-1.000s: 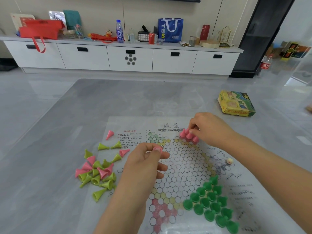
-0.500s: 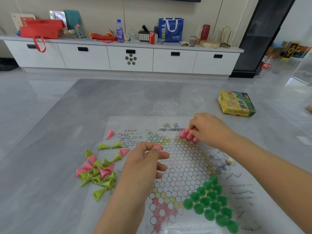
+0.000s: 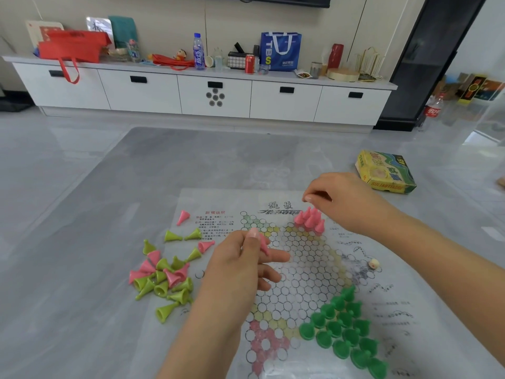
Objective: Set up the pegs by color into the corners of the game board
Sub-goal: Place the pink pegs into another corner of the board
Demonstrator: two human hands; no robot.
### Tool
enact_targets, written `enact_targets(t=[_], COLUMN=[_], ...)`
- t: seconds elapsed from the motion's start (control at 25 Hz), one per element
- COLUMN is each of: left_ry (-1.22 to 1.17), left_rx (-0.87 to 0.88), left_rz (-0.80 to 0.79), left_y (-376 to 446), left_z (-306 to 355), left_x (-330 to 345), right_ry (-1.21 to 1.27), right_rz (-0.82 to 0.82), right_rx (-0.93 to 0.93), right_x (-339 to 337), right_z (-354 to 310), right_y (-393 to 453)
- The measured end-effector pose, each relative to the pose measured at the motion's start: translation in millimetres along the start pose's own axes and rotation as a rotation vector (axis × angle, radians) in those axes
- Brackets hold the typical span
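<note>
The paper game board [image 3: 303,272] lies flat on the grey table. Several pink pegs [image 3: 309,220] stand clustered in its far corner. My right hand [image 3: 349,206] hovers just above and right of them, fingers loosely curled and holding nothing. My left hand [image 3: 240,269] is over the board's left side and pinches one pink peg [image 3: 263,243] between thumb and fingers. Dark green pegs [image 3: 341,329] fill the near right corner. A loose pile of pink and light green pegs [image 3: 161,277] lies left of the board.
A small die [image 3: 373,263] rests on the board's right part. A yellow-green game box [image 3: 385,172] sits on the table at the far right. A single pink peg [image 3: 182,216] lies by the board's printed text. Beyond the table stands a white sideboard [image 3: 216,97].
My right hand has lifted off the pink cluster, leaving the pegs standing. My left hand still holds its pink peg and has barely shifted.
</note>
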State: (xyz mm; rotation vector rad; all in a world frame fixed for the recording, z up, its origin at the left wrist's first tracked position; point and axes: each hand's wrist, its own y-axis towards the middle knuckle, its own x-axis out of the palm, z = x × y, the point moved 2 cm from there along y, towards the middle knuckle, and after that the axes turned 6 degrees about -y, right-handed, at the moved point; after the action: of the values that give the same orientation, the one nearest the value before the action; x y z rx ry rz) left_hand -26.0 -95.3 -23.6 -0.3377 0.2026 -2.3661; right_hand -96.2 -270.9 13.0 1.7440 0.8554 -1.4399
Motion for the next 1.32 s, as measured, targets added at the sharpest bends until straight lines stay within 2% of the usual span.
enact_targets(t=[0.12, 0.28, 0.36, 0.6, 0.72, 0.8, 0.88, 0.96, 1.08, 1.16, 1.32], left_ry=[-0.041, -0.061, -0.096, -0.096, -0.092, 0.166, 0.573, 0.834, 0.958, 0.972, 1.006], left_rx=[-0.018, -0.061, -0.101, -0.163, -0.109, 0.067, 0.24, 0.255, 0.208, 0.199, 0.201], left_rz=[-0.004, 0.071, 0.116, 0.163, 0.176, 0.3, 0.461, 0.481, 0.396, 0.374, 0.377], left_y=[-2.5, -0.9, -0.2, -3.5, -6.1, -6.0, -5.6, -0.2, 8.3, 10.7, 11.5], left_z=[2.8, 2.8, 2.4, 1.2, 7.7, 11.8, 13.9, 7.0, -4.3, -7.9, -9.3], left_x=[-1.3, -10.9, -17.3, -39.6, -55.9, -74.4, -99.5, -120.9, -131.7, -130.3, -130.1], right_ry=[0.295, 0.273, 0.25, 0.21, 0.284, 0.477, 0.662, 0.736, 0.782, 0.718, 0.288], right_rz=[-0.028, 0.062, 0.064, 0.179, 0.202, 0.126, 0.03, -0.017, -0.094, -0.098, -0.155], right_rx=[-0.149, -0.456, -0.537, -0.521, -0.469, -0.329, -0.192, -0.117, -0.055, -0.054, -0.295], right_x=[-8.3, -11.0, -7.7, 11.2, 17.4, 20.0, 27.3, 37.3, 49.9, 56.2, 65.4], right_z=[-37.4, -73.7, -82.6, -106.7, -120.9, -126.1, -129.3, -133.8, -149.3, -161.1, -180.0], right_y=[-18.9, -36.3, -38.3, -33.1, -23.3, -15.6, -8.9, -3.1, 4.7, 10.5, 23.9])
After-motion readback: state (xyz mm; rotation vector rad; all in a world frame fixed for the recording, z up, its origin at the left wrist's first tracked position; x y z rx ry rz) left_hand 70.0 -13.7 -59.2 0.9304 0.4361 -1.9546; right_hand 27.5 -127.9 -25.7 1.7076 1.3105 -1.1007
